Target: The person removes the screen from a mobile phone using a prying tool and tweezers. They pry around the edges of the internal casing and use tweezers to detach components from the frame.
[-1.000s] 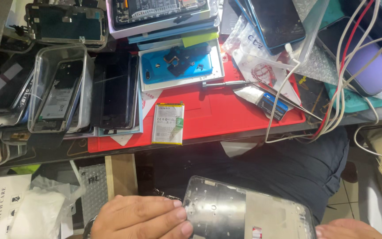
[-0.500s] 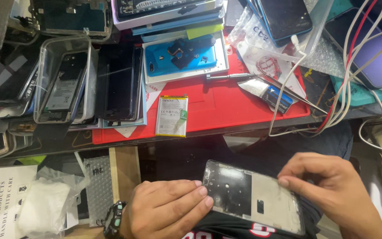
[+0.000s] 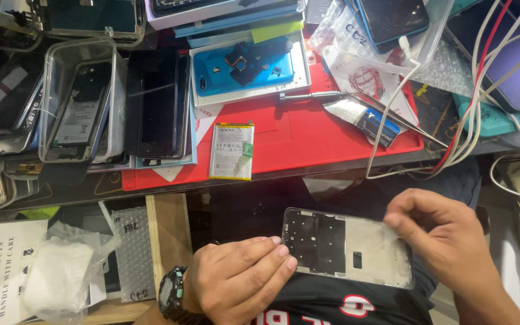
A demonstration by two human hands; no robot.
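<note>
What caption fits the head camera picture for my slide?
Left hand holds a bare phone frame while the right hand pinches its edge, below a cluttered red mat.

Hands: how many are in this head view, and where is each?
2. The left hand, with a wristwatch, grips the left end of a phone frame. The right hand pinches at the frame's upper right edge. No other person's hands show.

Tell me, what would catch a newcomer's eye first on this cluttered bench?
Probably the two hands low in the picture: the left hand, with a dark wristwatch, steadies a bare phone frame while the right hand pinches at its far end. Above them a bright red mat carries a loose phone battery and a blue phone back in a white tray.
</note>
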